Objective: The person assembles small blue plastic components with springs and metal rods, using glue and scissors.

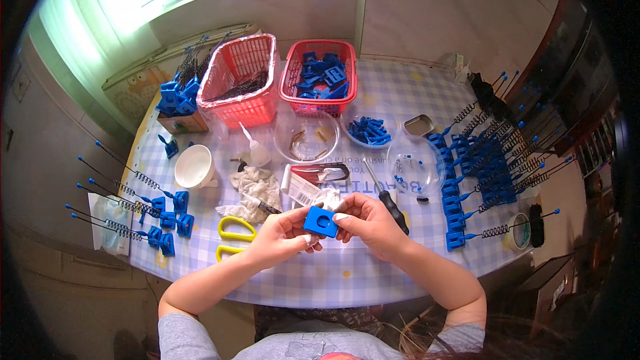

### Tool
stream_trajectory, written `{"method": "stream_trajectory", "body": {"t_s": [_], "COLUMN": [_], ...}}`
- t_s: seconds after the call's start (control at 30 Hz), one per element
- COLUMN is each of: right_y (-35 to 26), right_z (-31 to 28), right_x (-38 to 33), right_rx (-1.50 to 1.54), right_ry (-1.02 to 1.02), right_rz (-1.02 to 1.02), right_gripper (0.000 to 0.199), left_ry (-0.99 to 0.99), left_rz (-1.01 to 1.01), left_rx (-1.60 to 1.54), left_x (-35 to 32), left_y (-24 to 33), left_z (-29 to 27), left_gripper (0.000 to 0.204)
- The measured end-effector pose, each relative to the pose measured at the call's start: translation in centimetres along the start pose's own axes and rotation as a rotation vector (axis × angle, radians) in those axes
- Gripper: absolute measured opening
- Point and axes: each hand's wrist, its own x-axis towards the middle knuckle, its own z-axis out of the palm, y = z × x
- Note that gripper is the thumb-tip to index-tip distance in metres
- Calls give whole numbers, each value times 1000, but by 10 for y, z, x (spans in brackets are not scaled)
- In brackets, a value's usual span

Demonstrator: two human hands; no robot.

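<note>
A small, square blue plastic block point(321, 221) with a round recess in its face is held between both hands, just above the near part of the table. My left hand point(283, 234) grips its left side, fingers curled underneath. On the opposite edge, my right hand point(369, 225) pinches it with the thumb on top. Yellow-green scissor handles point(235, 229) lie beside my left hand. A black-handled screwdriver point(393, 212) rests just beyond my right hand. Crumpled white cloth point(257, 190) and a tool with red-and-black handles point(320, 173) lie behind the block.
Two baskets stand at the back: a pink one point(241, 112) with dark wire parts and a red one point(320, 101) with blue pieces. Blue clips with coiled black stems crowd the right point(490, 167) and left point(160, 213). Bowls point(307, 135) and a white cup point(195, 167) sit mid-table.
</note>
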Motion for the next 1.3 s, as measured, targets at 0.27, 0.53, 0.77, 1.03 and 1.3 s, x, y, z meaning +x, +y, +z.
{"method": "stream_trajectory", "body": {"t_s": [0.27, 0.53, 0.77, 1.03, 1.3], "right_y": [4, 3, 2, 2, 2], "right_z": [0, 1, 3, 3, -4], "right_x": [-1, -3, -4, -5, -1], "right_rx": [-225, -255, -250, -273, -122], "right_ry": [-8, -9, 1, 3, -1], "right_rz": [-100, -125, -150, -167, -87], "right_gripper": [18, 17, 15, 14, 15], "left_ry": [-39, -31, -26, -14, 32], "left_rz": [-141, -149, -156, -148, -131], "left_rx": [-137, -129, -136, -101, -115], "left_x": [-1, -1, 0, -1, -2], "left_y": [3, 0, -2, -2, 1], "left_z": [-3, -1, -2, -1, 0], "left_gripper": [45, 34, 33, 33, 35]}}
